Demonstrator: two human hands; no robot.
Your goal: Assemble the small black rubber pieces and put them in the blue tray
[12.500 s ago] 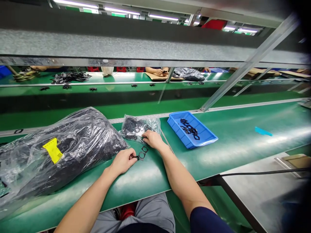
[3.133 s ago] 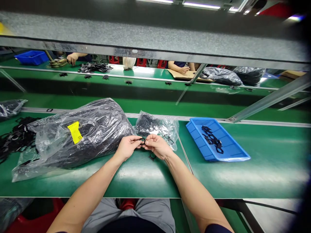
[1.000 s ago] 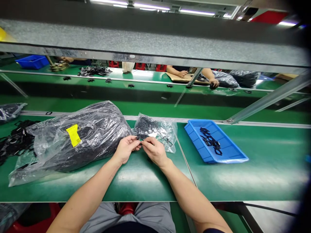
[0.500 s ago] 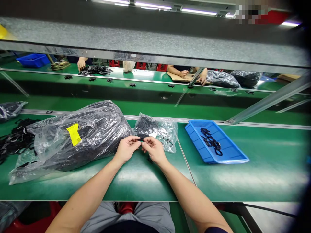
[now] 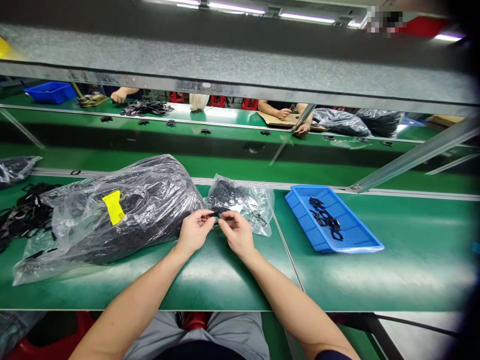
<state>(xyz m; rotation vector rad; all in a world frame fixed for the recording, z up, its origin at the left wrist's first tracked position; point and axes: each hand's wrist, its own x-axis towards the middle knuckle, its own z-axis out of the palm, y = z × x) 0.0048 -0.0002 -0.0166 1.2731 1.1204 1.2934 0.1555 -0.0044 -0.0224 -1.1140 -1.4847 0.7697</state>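
Between my two hands is a small black part point(image 5: 214, 214), mostly covered by fingers, so its exact kind does not show. My left hand point(image 5: 195, 231) pinches it from the left with thumb and fingers. From the right, my right hand point(image 5: 239, 233) has its fingertips at the part's other end, thumb a little lower. Just behind the hands lies a small clear bag point(image 5: 258, 200) of black pieces. A big clear plastic bag point(image 5: 150, 200) stuffed with black items, bearing a yellow label point(image 5: 113, 207), rests beside my left hand.
A blue tray point(image 5: 352, 222) holding several black parts point(image 5: 325, 219) sits to the right. Loose black parts point(image 5: 28, 212) are heaped at far left. A slanted metal post point(image 5: 412, 152) rises at right. Across the bench, co-workers' hands point(image 5: 284, 114) handle things on a moving-line-like green surface point(image 5: 232, 150).
My right thumb has drawn back slightly from the black part, while my left hand stays nearly still. Across the bench, one co-worker's hand moved left off the black pile; another's shifted left and down.
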